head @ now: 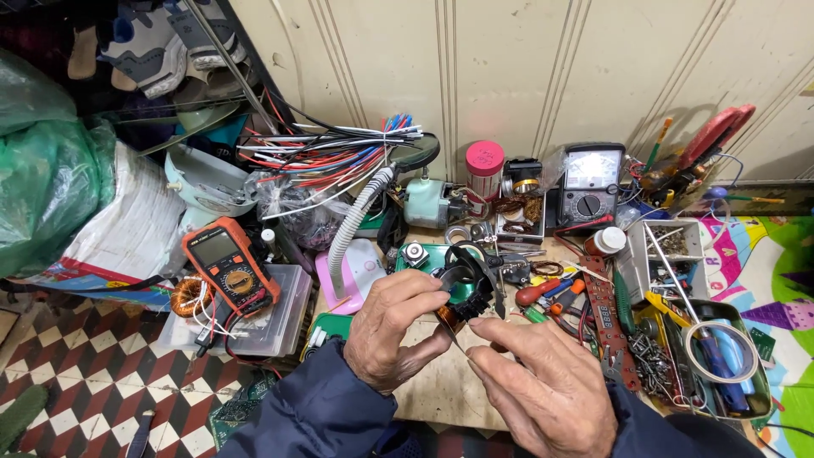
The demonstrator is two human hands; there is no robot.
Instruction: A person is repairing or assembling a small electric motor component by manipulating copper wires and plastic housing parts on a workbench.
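- Over the middle of the cluttered worktop (441,386), just in front of its near edge, both hands meet around a small black motor part (469,284) with a copper winding (448,316) showing at its lower side — it is held in the air, not resting on the wood.
- To the left, well apart from the hands, an orange multimeter (227,265) leans on a clear plastic box (273,318) at the worktop's left edge; a toroidal copper coil (190,296) sits beside it.
- The left hand (394,326) is curled shut, thumb and forefinger pinching the black part from its left side.
- The right hand (543,382) is half open: the fingers lie loosely extended, and the forefinger tip and thumb come up to the winding from the right (whether they pinch a thin wire I cannot tell; a fine dark line shows near the fingertips).
- Judging from this, the work goes best with the left hand holding the part steady and close, the right using only its fingertips — fine copper wire probably kinks or snaps under a hard pull.
- To the right, screwdrivers with red handles (543,291) lie just beyond the hands, and a tray of screws and tools (721,356) fills the right edge.
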